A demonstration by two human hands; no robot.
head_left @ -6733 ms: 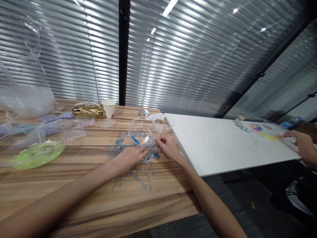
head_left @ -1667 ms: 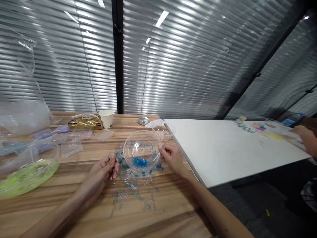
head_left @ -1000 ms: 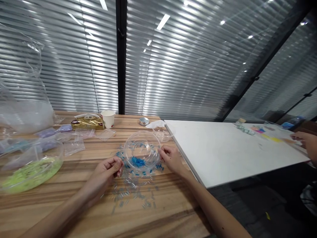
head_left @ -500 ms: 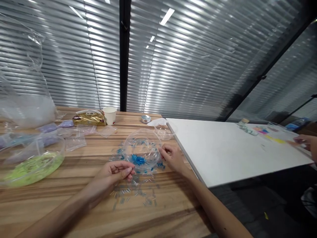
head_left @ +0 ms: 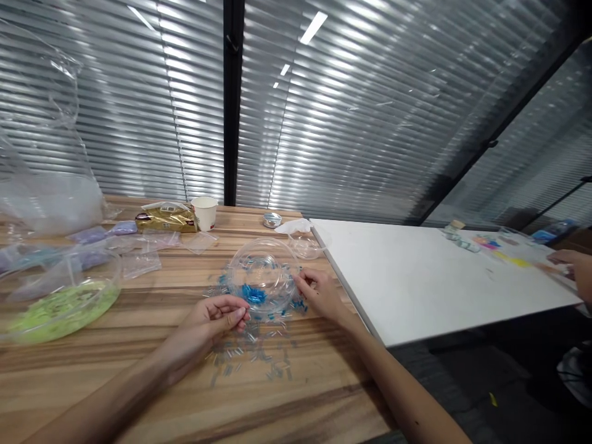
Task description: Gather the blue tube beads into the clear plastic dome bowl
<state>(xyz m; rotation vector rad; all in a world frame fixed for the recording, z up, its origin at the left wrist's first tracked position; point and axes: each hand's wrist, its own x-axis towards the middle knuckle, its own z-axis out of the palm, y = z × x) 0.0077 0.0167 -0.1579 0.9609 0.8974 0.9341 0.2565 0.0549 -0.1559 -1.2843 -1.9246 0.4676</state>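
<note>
A clear round plastic bowl (head_left: 284, 262) is tilted over the wooden table, with a cluster of small blue capsule-like pieces (head_left: 254, 294) gathered low inside it. My left hand (head_left: 224, 313) pinches at the lower left of its rim, thumb against forefinger. At the right side of the rim, my right hand (head_left: 319, 294) is closed on the edge. More blue pieces (head_left: 300, 304) lie around the bowl. Many clear and greyish tube-like bits (head_left: 277, 370) are scattered on the wood in front of it.
Left stands a clear tub with green contents (head_left: 69, 311), near small bags of purple material (head_left: 124, 228). A gold packet (head_left: 166, 219), paper cup (head_left: 204, 213) and small round tin (head_left: 272, 220) line the back. A white table (head_left: 393, 277) adjoins right; another person's hand (head_left: 571, 265) is beyond.
The bowl has shifted slightly left between my hands and the blue pieces in it have moved left with it. Both hands keep nearly the same hold.
</note>
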